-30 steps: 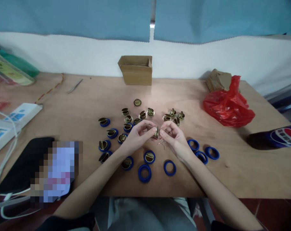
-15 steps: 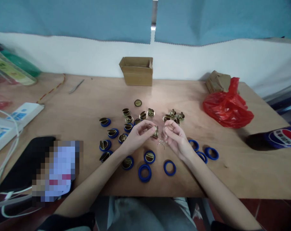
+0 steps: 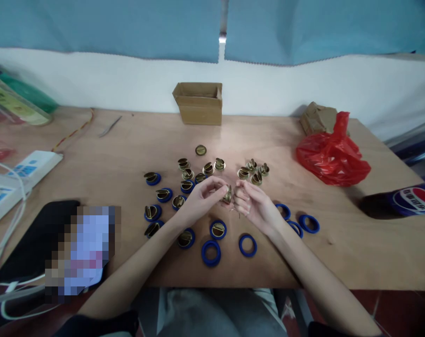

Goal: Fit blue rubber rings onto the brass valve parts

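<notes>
Between the thumb and fingers of my left hand [image 3: 206, 196] is a brass-coloured round metal piece [image 3: 228, 194], held on edge above the table. Close to its right side is my right hand [image 3: 258, 206], fingers curled and thumb against the index finger; what they pinch, if anything, is too small to make out. Thin wire bits [image 3: 236, 211] show just below the hands. Left of them stand several brass pieces seated in blue rings, such as this brass piece [image 3: 218, 229]. Bare blue rings [image 3: 211, 253] lie nearer the table edge and right of my right wrist.
Loose brass pieces [image 3: 219, 163] stand beyond my hands. An open cardboard box [image 3: 200, 111] is against the wall. To the right are a red plastic bag [image 3: 332, 159] and a cola bottle [image 3: 398, 202]; at left, a black phone [image 3: 37, 241] and white power strip [image 3: 26, 175].
My right hand has turned, and its fingers have come closer to the metal piece. My left hand keeps its hold on the piece in nearly the same place.
</notes>
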Available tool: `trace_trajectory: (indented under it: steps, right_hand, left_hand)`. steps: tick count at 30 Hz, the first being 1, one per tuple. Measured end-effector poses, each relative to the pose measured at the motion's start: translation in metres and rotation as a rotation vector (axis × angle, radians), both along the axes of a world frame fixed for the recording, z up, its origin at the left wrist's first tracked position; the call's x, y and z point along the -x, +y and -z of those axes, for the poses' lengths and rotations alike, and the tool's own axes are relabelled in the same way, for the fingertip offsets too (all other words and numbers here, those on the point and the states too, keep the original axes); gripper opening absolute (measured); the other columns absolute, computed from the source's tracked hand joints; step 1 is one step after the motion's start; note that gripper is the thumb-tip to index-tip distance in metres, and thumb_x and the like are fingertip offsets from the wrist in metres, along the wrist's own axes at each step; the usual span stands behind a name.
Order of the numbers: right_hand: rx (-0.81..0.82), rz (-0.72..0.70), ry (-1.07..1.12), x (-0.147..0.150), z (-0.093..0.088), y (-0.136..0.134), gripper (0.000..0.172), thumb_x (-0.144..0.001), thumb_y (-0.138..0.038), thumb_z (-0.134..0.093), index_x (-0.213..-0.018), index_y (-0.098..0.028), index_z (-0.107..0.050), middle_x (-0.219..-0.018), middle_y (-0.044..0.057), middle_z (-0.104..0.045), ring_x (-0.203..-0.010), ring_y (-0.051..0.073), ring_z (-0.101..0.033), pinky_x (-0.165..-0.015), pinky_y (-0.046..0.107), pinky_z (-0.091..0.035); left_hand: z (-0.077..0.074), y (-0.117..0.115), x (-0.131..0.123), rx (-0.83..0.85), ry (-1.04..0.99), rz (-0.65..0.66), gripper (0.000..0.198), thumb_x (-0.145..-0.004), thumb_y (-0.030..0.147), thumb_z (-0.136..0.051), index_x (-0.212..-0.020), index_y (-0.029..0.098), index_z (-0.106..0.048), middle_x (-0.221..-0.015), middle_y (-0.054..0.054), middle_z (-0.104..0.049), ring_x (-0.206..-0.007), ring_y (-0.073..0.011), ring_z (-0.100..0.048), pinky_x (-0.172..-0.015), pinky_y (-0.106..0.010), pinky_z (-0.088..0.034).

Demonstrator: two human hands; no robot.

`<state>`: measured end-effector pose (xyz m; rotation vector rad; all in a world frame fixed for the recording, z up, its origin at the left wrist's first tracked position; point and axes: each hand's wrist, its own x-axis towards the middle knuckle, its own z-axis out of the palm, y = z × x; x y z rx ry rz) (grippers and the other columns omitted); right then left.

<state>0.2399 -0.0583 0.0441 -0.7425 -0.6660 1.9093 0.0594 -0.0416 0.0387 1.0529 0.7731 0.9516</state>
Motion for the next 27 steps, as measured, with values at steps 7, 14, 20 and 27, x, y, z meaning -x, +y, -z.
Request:
trace_trajectory:
  steps: [7,14,20,27]
  right_hand:
    - [-0.045,-0.002,-0.02,-0.004,-0.005,0.0,0.028,-0.086,-0.04,-0.081,-0.088,-0.02,-0.061,-0.058,-0.011,-0.026,-0.047,0.005,-0.013,-0.04,0.017,-0.017]
    - [0.062,-0.044,-0.173,-0.007,-0.002,0.001,0.036,-0.085,-0.051,-0.078,-0.083,-0.019,-0.061,-0.056,-0.012,-0.025,-0.046,0.004,-0.013,-0.041,0.018,-0.012]
    - [0.119,-0.07,-0.143,-0.01,-0.006,0.002,0.026,-0.077,-0.039,-0.078,-0.076,-0.016,-0.066,-0.058,-0.009,-0.033,-0.049,0.006,-0.025,-0.045,0.019,-0.023]
    - [-0.019,-0.06,-0.236,-0.012,-0.004,0.0,0.02,-0.082,-0.034,-0.078,-0.09,-0.015,-0.073,-0.063,-0.005,-0.049,-0.051,0.006,-0.04,-0.047,0.019,-0.031]
  left_hand:
    - [0.001,0.005,0.003,-0.003,-0.003,-0.055,0.033,-0.084,0.045,-0.08,-0.095,0.017,-0.067,-0.084,0.0,-0.066,-0.073,-0.0116,-0.065,-0.068,-0.027,-0.065]
    - [0.001,0.004,0.005,-0.009,0.017,-0.055,0.031,-0.086,0.044,-0.078,-0.095,0.017,-0.067,-0.085,0.0,-0.067,-0.074,-0.0124,-0.066,-0.069,-0.026,-0.065]
    - [0.005,0.005,0.005,-0.024,0.02,-0.06,0.032,-0.086,0.045,-0.078,-0.096,0.017,-0.067,-0.087,-0.002,-0.067,-0.075,-0.0121,-0.065,-0.068,-0.025,-0.064]
    - [0.004,0.005,0.005,-0.012,0.008,-0.051,0.031,-0.086,0.044,-0.078,-0.097,0.017,-0.068,-0.087,-0.001,-0.066,-0.075,-0.012,-0.065,-0.068,-0.026,-0.065]
